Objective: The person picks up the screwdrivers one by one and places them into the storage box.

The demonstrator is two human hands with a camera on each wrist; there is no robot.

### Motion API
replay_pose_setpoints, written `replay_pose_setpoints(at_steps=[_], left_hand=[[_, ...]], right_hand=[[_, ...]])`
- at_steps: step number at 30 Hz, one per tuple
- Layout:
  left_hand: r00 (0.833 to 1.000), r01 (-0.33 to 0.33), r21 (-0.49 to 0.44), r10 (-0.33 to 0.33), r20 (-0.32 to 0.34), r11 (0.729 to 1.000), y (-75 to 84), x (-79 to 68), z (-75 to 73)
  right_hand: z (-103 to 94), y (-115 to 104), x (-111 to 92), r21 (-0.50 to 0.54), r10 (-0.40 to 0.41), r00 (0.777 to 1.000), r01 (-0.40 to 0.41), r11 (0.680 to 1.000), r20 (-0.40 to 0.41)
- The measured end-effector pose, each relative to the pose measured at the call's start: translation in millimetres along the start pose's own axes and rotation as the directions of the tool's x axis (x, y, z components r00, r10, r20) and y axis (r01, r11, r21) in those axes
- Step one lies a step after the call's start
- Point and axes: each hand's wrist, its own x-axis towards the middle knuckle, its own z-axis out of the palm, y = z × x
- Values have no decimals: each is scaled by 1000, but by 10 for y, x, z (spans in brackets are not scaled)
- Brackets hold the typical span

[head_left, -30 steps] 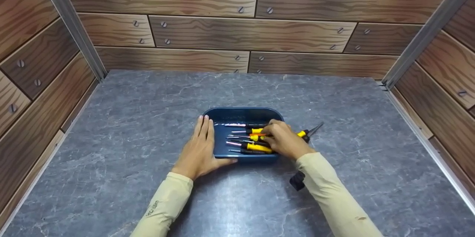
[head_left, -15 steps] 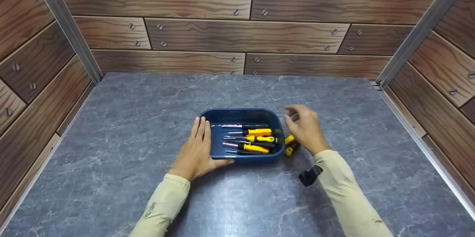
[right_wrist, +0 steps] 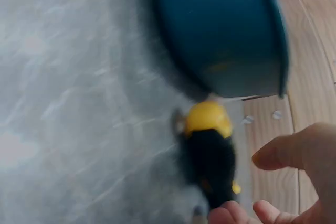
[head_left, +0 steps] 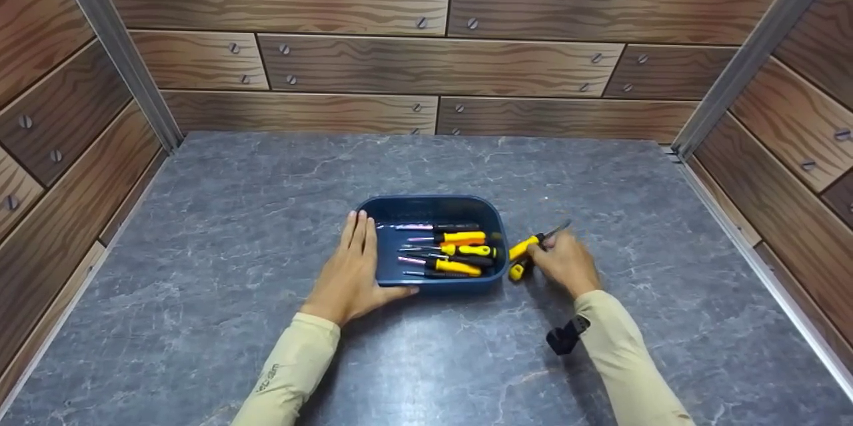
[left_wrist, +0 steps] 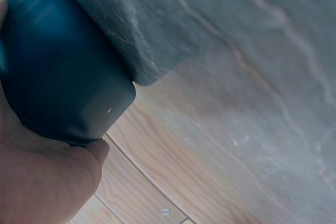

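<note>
A dark blue box holds several screwdrivers with yellow or black handles, such as a yellow-handled one. My left hand lies against its left end, with straight fingers along the wall and the thumb at the front side. Outside the right end are two more: a yellow-handled screwdriver with its shaft pointing away to the right, and a black handle with a yellow end. My right hand is right at these two. In the right wrist view its thumb stands apart from the fingertips beside the black handle.
Grey marbled tabletop surrounds the box. Wood-patterned panels form walls at the back and on both sides, with metal posts in the corners. A black camera mount hangs at the right wrist.
My right hand has left the screwdrivers inside the box, risen past its right end and come down by the two outside. The left hand keeps its place on the box.
</note>
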Motion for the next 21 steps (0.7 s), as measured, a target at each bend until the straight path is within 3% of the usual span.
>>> replay_pose_setpoints(at_steps=[6,14,21], left_hand=[[1000,12,1,-12,25,1000,-3,-2,-17],[999,-18,-3,17,-36,1000,-28,-8,4],[1000,7,-11,-7,9,1000,-8,2,1]], right_hand=[[43,66,32,-2,32,997,-32,999,70],[4,59,84,-1,119,984,-120,993,129],[-1,111,92,-13,131,984,-130,991,120]])
